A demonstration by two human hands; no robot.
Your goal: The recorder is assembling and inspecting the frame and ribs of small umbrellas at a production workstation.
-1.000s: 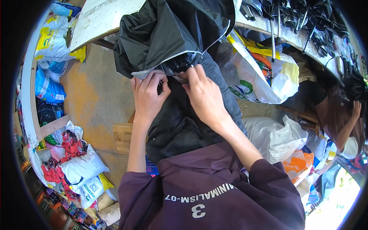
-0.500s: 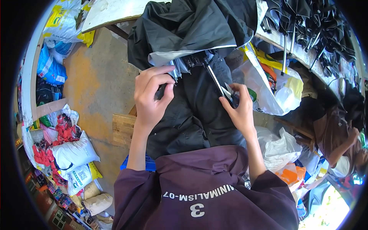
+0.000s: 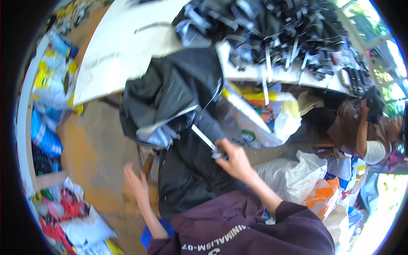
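Note:
A black umbrella [image 3: 174,85] with a pale underside lies partly folded across my lap and against the table edge. Its silver shaft [image 3: 203,136] sticks out of the canopy toward me. The fingers of my right hand [image 3: 236,160] are closed round the lower end of that shaft; blur hides whether anything else is in them. Off to the left of my legs, my left hand [image 3: 137,182] is empty, with its fingers stretched out. Rib ends show at the canopy's near edge, smeared by motion.
A white table [image 3: 114,59] spans the far side, with a heap of black umbrellas [image 3: 272,29] whose shafts overhang its edge. Below it hangs a white plastic bag [image 3: 255,123]. Another person [image 3: 357,127] sits at right. Filled sacks [image 3: 46,131] line the left side.
My left hand has let go of the umbrella's rib ends and swung down to the left, opening. My right hand remains on the shaft. The view has turned, showing more table.

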